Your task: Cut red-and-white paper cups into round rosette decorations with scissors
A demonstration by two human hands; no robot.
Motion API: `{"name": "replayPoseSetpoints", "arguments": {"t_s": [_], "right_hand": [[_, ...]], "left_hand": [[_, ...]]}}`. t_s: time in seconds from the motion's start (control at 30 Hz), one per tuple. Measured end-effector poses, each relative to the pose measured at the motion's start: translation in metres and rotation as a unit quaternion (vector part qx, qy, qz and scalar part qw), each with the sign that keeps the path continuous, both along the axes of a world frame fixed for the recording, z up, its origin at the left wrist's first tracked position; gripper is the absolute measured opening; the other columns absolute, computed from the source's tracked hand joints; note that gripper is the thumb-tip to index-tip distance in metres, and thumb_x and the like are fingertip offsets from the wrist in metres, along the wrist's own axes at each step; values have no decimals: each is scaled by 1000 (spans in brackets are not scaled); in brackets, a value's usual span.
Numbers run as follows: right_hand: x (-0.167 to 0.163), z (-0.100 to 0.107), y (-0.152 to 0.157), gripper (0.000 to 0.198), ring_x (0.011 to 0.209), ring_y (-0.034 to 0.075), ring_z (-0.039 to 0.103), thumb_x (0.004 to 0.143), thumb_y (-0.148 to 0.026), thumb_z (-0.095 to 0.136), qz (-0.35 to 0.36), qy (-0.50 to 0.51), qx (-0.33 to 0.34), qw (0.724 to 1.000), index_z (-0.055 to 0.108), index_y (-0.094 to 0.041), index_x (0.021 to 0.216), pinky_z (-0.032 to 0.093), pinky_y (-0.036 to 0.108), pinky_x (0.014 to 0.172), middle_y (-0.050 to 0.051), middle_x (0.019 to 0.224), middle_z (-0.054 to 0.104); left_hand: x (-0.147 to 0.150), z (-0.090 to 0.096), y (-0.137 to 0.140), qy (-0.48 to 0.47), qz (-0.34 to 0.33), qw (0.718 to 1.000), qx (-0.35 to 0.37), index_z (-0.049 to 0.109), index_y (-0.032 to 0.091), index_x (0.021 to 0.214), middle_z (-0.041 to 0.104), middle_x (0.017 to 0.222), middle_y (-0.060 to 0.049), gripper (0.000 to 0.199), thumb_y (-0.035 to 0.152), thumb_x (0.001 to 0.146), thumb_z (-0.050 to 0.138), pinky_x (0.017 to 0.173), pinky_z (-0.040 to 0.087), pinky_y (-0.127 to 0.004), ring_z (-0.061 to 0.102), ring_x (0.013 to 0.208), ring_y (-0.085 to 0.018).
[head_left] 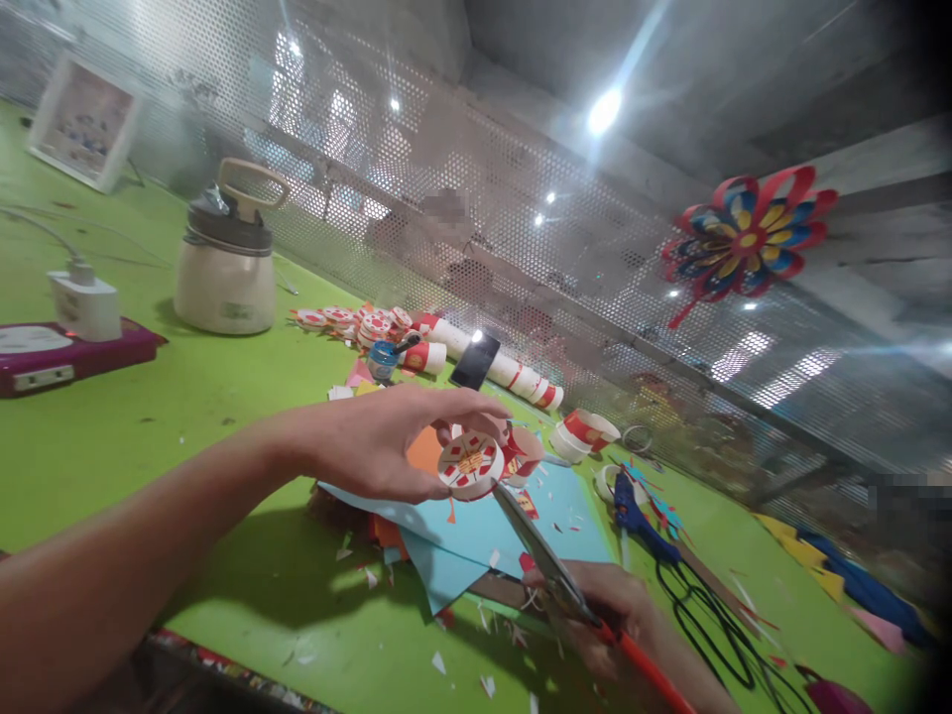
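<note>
Between the thumb and fingers of my left hand is a round paper cup bottom, white with red marks and a yellow design in its middle. In my right hand are red-handled scissors, pointing up to the left. Their tips are at the lower right rim of the cup bottom; whether they touch it is hard to tell. Below both hands lie light blue paper sheets, with orange paper partly under them and small cut scraps around.
Behind my hands are stacked paper cups, a phone, a blue jar and several cut cup discs. A blue glue gun with black cord lies right. At left stand a beige kettle and purple power strip.
</note>
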State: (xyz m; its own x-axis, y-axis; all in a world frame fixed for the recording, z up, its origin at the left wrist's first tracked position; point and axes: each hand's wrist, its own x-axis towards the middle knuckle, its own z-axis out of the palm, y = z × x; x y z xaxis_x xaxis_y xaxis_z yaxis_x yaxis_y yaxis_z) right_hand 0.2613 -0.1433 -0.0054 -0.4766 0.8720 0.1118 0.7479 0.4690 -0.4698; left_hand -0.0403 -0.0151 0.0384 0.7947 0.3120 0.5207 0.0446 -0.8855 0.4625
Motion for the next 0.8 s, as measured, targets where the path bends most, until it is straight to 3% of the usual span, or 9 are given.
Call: {"name": "replayPoseSetpoints", "arguments": {"t_s": [0.37, 0.8], "right_hand": [[-3, 6, -2, 26, 67, 16, 69, 86, -20, 55, -5, -8, -9, 1000, 73, -19, 105, 54, 21, 61, 8, 82, 76], [-7, 6, -2, 25, 64, 15, 67, 84, -16, 55, -6, 3, -2, 1000, 74, -19, 100, 52, 21, 59, 5, 78, 76]], "left_hand": [[0, 2, -1, -7, -12, 1000, -6, 46, 19, 134, 55, 136, -11, 57, 29, 80, 62, 96, 50, -35, 55, 120, -27], [-1, 1, -2, 2, -7, 1000, -6, 47, 22, 134, 54, 138, -10, 55, 34, 83, 61, 96, 48, -33, 55, 120, -25]]}}
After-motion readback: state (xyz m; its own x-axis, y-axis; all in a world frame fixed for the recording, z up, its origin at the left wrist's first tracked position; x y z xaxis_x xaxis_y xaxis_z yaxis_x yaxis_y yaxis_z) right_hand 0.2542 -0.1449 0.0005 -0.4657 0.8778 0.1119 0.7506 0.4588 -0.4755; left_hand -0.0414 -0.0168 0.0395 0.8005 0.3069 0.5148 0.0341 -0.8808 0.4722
